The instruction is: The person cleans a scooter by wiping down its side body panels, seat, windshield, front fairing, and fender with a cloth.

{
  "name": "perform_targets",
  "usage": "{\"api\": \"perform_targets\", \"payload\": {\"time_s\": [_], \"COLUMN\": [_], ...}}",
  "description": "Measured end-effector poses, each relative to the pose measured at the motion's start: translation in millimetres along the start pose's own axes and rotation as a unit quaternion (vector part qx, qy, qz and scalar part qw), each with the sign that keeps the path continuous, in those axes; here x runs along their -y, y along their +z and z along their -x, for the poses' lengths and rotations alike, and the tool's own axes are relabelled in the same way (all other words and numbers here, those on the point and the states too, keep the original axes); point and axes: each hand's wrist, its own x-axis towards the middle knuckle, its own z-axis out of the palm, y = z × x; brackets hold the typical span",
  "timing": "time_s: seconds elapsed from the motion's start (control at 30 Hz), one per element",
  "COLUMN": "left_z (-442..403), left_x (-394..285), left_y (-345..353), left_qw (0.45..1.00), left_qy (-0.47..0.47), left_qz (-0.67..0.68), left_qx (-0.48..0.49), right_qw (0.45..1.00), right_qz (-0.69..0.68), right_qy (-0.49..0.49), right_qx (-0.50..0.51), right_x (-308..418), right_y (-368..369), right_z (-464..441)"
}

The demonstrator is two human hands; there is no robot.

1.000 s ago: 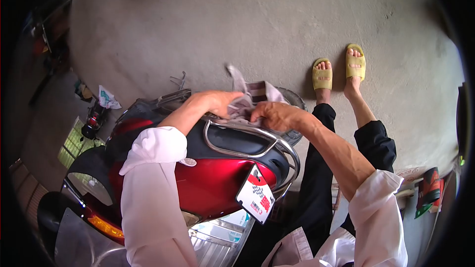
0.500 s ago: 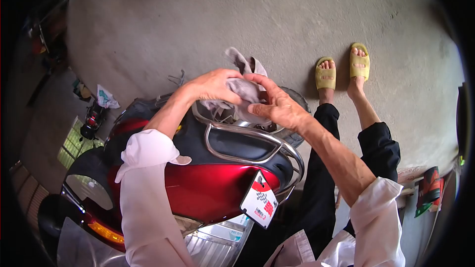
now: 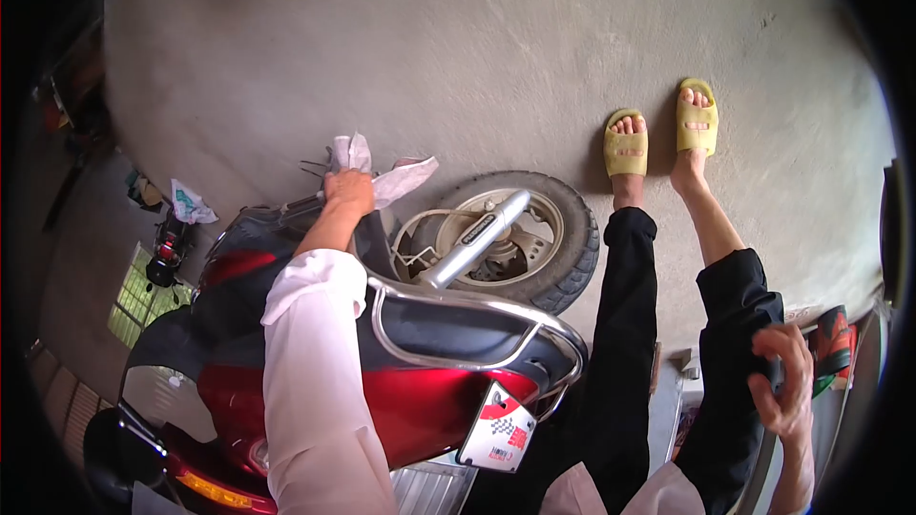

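Observation:
A greyish-white cloth (image 3: 405, 181) is bunched in my left hand (image 3: 350, 193), its ends sticking out on both sides. That hand is closed over it beside the dark side of a red and black scooter (image 3: 382, 391), forward of the rear wheel (image 3: 571, 253). A silver exhaust muffler (image 3: 482, 236) lies across the wheel in view. Over by my black-trousered knee, my right hand (image 3: 790, 377) is away from the scooter, fingers apart and loosely curled. I see nothing clearly held in it.
A chrome grab rail (image 3: 458, 294) curves around the scooter's seat, and a white plate (image 3: 498, 427) hangs at its tail. Yellow sandals (image 3: 697, 119) are on my feet on the concrete floor (image 3: 477, 48). Another motorbike (image 3: 170, 238) stands farther left.
Both hands were together on the cloth above the wheel. My left hand has carried it left, while my right hand has let go and moved down to the right, uncovering the muffler.

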Motion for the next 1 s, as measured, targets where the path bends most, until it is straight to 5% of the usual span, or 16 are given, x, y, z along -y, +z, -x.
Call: {"api": "perform_targets", "payload": {"time_s": [0.13,0.33,0.4,0.63,0.77,0.93,1.0], "left_z": [-13.2,12.2,28.8,130.7,145.9,156.4,153.7], "left_x": [18.6,10.6,22.1,13.5,14.0,3.6,9.6], "left_y": [10.2,-28.1,-37.1,-126.9,-116.9,-111.2,-101.3], "left_qw": [0.996,0.992,0.979,0.927,0.908,0.942,0.953], "left_qy": [0.02,0.044,0.14,0.238,0.262,0.144,0.018], "left_qz": [0.082,0.048,0.105,0.181,0.276,0.274,0.304], "left_qx": [-0.02,0.109,0.106,0.227,0.173,0.127,0.006], "right_qw": [0.998,0.997,0.997,0.993,0.992,0.993,0.995], "right_qz": [0.044,0.066,0.064,0.072,0.078,0.064,0.058], "right_qy": [0.025,-0.001,-0.007,-0.058,-0.076,-0.074,-0.058], "right_qx": [-0.036,-0.042,-0.052,-0.074,-0.066,-0.061,-0.054], "right_x": [-22.1,-23.2,-21.5,-20.3,-20.5,-27.3,-24.9], "right_y": [4.4,18.3,22.5,33.4,30.3,15.1,8.2], "right_z": [36.4,40.8,43.0,39.1,35.5,39.3,38.0]}}
